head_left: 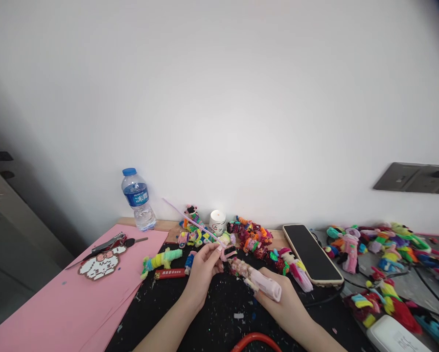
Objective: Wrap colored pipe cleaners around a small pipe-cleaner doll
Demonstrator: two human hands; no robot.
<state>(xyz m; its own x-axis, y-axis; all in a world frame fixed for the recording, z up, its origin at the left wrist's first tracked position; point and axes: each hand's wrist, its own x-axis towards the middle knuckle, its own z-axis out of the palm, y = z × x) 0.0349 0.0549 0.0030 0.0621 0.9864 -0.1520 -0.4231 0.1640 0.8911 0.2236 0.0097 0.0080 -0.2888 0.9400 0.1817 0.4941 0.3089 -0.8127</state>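
Note:
Near the middle of the black work surface, my left hand (204, 266) pinches a thin lilac pipe cleaner (190, 218), whose long free end slants up to the left. By its fingertips is a small pink-and-black fuzzy piece (228, 253). My right hand (280, 300) is closed around a pale pink stick-shaped thing (266, 284) with a smooth lower end. Its upper part is wrapped in fuzzy beige-pink material (241, 269) and meets the pink-and-black piece. How the pipe cleaner joins it is hidden by my fingers.
A water bottle (138, 200), pink paper (68, 303) and a multi-tool (109, 243) are at left. Behind my hands stand a white cup (217, 222) and pipe-cleaner figures (254, 237). A phone (312, 254) and more colourful figures (388, 244) lie right; a red tube (256, 337) curves in front.

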